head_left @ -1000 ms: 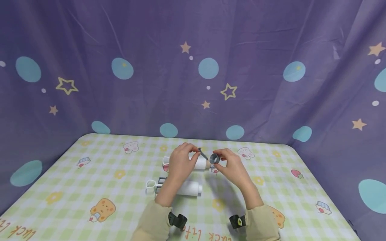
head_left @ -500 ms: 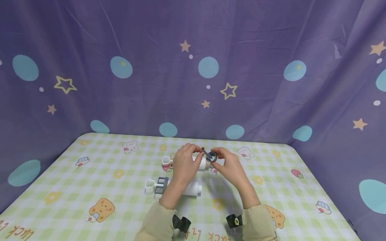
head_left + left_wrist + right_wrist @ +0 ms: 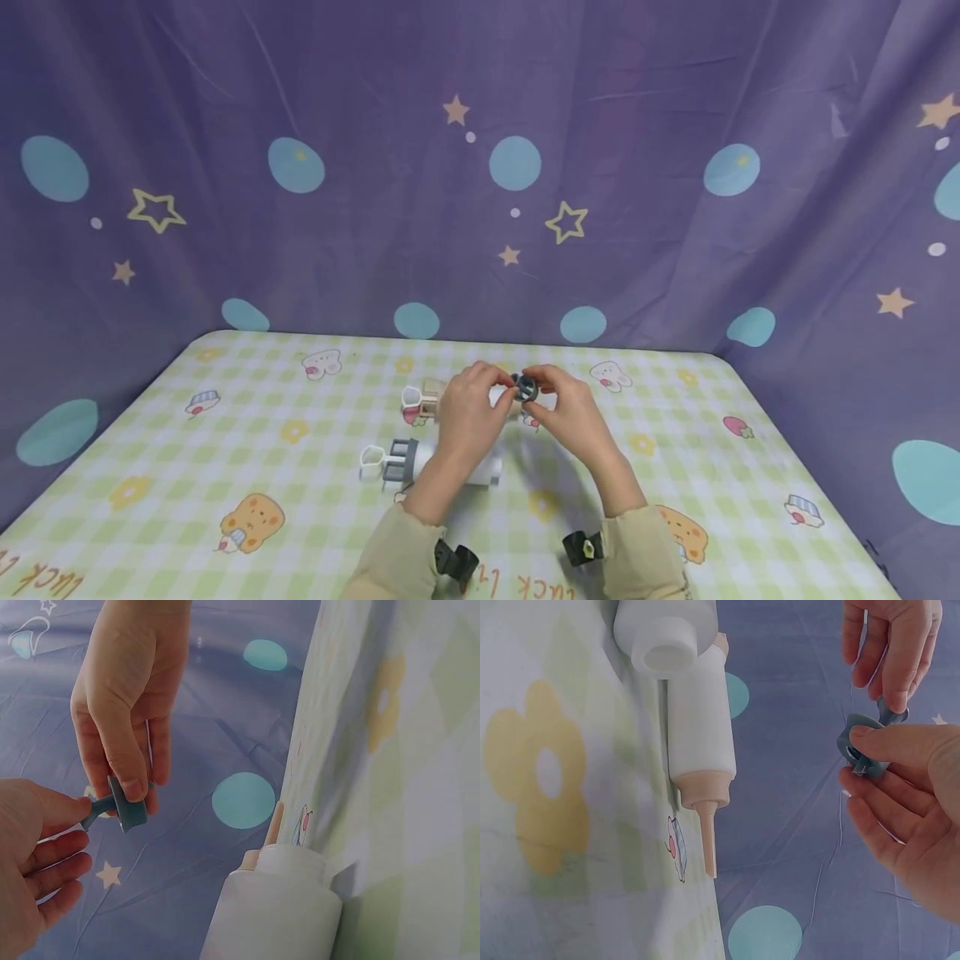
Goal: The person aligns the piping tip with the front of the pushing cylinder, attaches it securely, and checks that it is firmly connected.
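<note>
One checked cloth before purple curtain; atop, two white tubes, contents hidden; nozzle pinched in left hand, grey cap in right hand.

A creased purple curtain printed with stars and blue ovals hangs behind and along both sides of a green-checked worktop with cartoon figures, forming a small draped booth; whether it stands in a home or a studio cannot be told.
</note>
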The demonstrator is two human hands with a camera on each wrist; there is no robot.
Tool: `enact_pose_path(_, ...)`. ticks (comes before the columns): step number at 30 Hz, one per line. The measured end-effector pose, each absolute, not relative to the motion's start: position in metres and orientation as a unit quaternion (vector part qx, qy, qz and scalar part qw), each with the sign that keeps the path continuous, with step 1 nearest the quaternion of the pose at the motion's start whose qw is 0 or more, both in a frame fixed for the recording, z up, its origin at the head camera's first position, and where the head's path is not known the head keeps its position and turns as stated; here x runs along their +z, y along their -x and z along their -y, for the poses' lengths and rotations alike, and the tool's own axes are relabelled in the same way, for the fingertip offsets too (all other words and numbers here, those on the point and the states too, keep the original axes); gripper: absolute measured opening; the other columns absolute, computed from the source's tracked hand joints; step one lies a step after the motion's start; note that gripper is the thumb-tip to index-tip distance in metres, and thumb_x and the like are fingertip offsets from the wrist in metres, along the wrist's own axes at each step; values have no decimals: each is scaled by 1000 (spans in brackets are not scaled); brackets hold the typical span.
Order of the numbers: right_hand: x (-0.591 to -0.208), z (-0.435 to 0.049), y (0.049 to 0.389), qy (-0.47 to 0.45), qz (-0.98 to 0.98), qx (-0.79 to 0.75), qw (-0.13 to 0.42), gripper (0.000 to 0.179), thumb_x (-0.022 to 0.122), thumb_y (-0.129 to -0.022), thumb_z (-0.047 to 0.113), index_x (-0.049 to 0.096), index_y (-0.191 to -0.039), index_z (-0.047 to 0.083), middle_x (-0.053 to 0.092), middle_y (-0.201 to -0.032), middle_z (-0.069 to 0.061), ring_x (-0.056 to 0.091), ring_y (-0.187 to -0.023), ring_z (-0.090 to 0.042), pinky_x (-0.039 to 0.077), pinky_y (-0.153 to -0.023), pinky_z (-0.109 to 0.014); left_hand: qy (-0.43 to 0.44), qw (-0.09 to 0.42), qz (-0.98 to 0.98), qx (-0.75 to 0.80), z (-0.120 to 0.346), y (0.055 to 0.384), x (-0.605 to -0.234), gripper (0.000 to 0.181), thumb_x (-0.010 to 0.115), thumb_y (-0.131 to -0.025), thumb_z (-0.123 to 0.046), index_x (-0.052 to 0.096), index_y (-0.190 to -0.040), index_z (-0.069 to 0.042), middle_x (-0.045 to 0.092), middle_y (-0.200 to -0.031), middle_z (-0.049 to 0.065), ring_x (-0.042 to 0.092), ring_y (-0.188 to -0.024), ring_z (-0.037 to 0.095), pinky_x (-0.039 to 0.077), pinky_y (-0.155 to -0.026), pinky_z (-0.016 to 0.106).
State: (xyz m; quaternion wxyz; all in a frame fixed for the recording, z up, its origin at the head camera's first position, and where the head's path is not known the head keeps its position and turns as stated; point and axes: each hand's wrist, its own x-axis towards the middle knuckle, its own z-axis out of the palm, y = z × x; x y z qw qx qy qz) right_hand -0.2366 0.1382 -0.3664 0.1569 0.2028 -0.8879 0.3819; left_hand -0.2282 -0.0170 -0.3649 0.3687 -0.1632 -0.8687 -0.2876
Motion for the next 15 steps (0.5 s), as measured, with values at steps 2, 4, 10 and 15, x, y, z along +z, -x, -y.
enact_pose_path(2, -366, -138, 237, -204, 888, 379, 158, 39, 71, -77, 11, 59, -114, 10, 62, -111, -4, 62, -95, -20, 49, -81, -40, 165, 365, 870, -288, 16, 228, -366, 13, 76, -72, -22, 66, -78, -17, 64, -79, -5, 61, -72, 14, 48, -66, 28)
enact_pose_path(4, -366, -139, 237, -206, 888, 377, 163, 39, 71, -77, 10, 59, -114, 10, 62, -111, -5, 62, -95, -21, 49, -81, -39, 169, 362, 870, -289, 16, 228, -367, 13, 76, -71, -22, 67, -77, -16, 64, -79, -4, 61, -74, 14, 48, -68, 28)
enact_pose_path(10, -366, -139, 236, -208, 886, 380, 168, 39, 71, -77, 11, 59, -114, 10, 62, -111, -4, 62, -95, -20, 49, -82, -41, 178, 357, 871, -286, 14, 229, -370, 12, 76, -71, -21, 68, -76, -15, 66, -79, -4, 61, -77, 14, 46, -69, 28)
enact_pose_path(15, -366, -139, 236, -210, 883, 384, 169, 39, 71, -78, 12, 59, -115, 11, 63, -110, -4, 62, -94, -19, 49, -82, -42, 187, 351, 873, -283, 14, 230, -371, 10, 75, -72, -19, 67, -77, -16, 66, -80, -5, 61, -76, 14, 45, -68, 28)
